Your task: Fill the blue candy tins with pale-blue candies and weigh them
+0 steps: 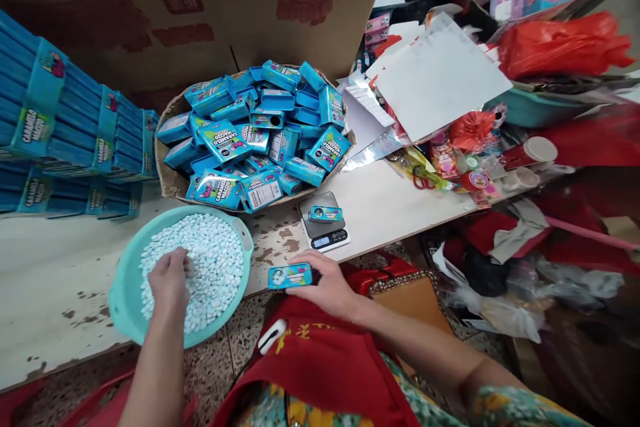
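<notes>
A teal basin (pixel 120 273) full of small pale-blue candies (pixel 215 267) stands at the table's front edge. Down among these candies is my left hand (pixel 171 275), its fingers curled together and partly hidden. My right hand (pixel 327 285) grips a small blue candy box (pixel 290 276) between thumb and fingers, just off the table edge. Behind it a digital scale (pixel 327 239) carries another blue candy box (pixel 326 214) lying on its plate. A cut-down carton (pixel 173 188) heaped with blue candy boxes (pixel 227 140) sits behind the basin.
Stacked blue display packs (pixel 40 100) rise at the left. A large cardboard box (pixel 240 20) closes off the back. White sheets (pixel 440 80), wrappers and a red-and-white cup (pixel 530 152) clutter the right. Red plastic bags (pixel 565 47) lie at the far right.
</notes>
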